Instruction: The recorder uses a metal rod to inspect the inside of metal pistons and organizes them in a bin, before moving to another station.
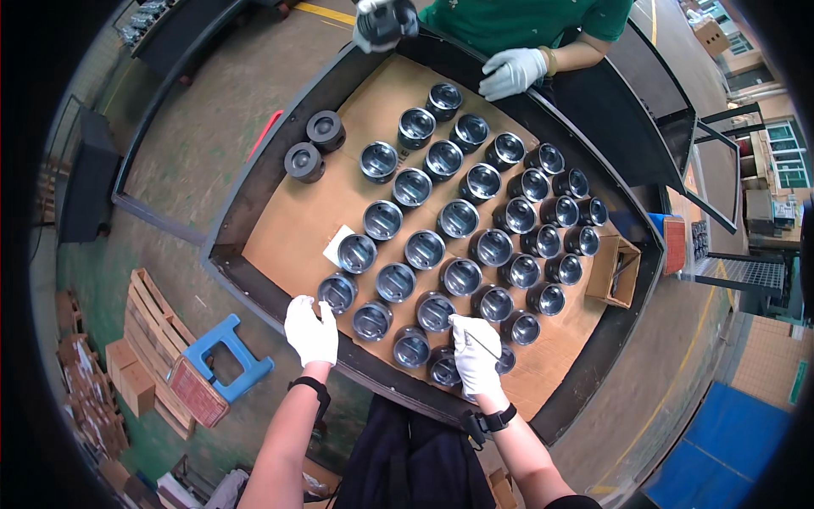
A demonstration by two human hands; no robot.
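Many metal pistons with shiny, cup-like tops stand in slanting rows on a brown cardboard sheet. My left hand, in a white glove, is at the near edge beside the nearest left piston. Its thumb and fingers are apart and hold nothing. My right hand, gloved too, is over the front rows with its fingers closed on a thin, dark rod-like tool. The tool's tip is by the rim of a piston; whether it touches cannot be told. My right hand partly hides another piston.
A dark raised rim surrounds the table. Two dull grey pistons stand at the far left, a small open cardboard box at the right. Across the table a person in green holds a dark piston; their other gloved hand rests on the rim.
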